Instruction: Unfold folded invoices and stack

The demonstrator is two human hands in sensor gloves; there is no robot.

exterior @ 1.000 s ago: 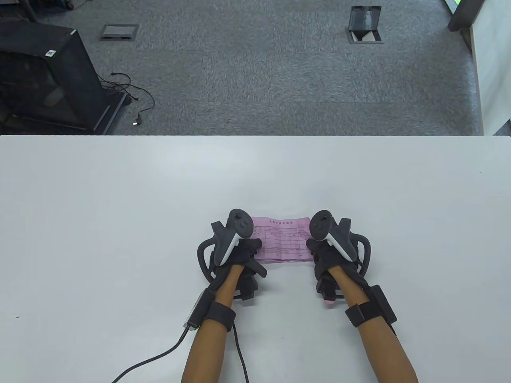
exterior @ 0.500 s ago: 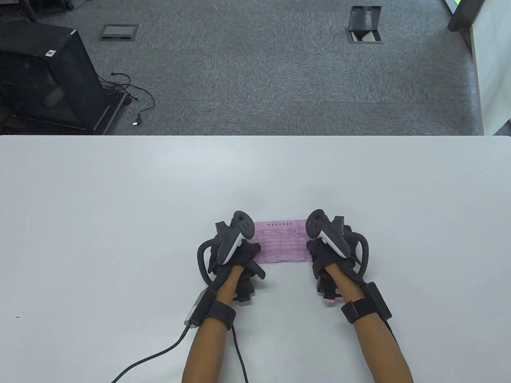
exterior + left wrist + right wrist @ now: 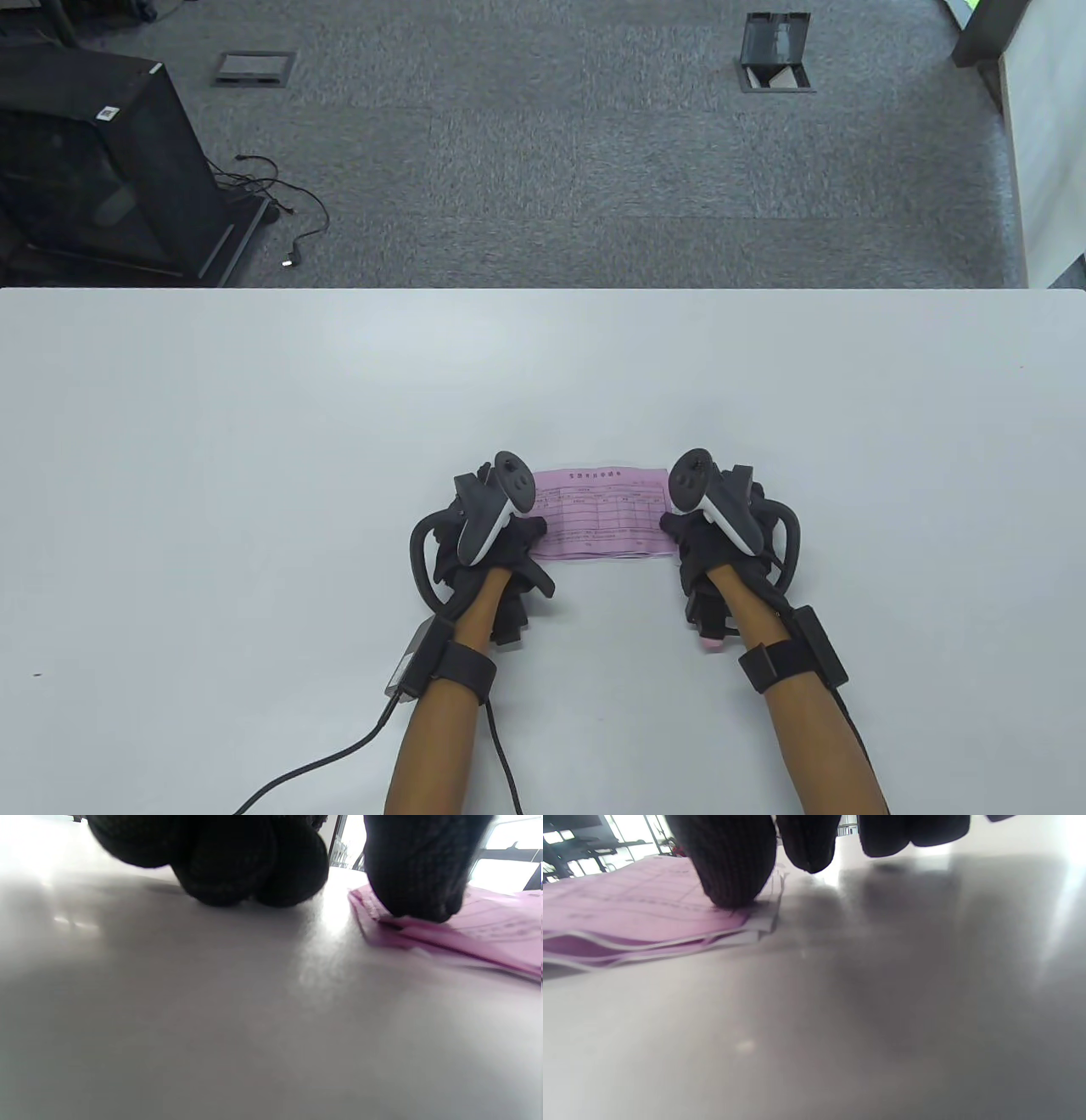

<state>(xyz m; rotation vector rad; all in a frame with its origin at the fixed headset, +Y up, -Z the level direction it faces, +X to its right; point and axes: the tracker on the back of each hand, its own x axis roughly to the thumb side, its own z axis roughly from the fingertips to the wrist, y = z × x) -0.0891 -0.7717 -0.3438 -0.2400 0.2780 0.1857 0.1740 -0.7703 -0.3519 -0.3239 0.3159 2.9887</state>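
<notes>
Table view: stack of pink printed paper invoices (image 3: 604, 514) on white worktop (image 3: 254, 424), near edge. Left hand (image 3: 501, 543) and right hand (image 3: 704, 543) each press one end with a fingertip. Step: squaring stack. Next: judged release, if aligned.

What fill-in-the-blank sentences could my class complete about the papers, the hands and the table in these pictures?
1. The invoices are ____ in colour.
2. The invoices lie on the ____ table.
3. The left hand presses the stack's ____ end with a fingertip.
4. The right hand presses the stack's ____ end.

Missing words: pink; white; left; right
</notes>
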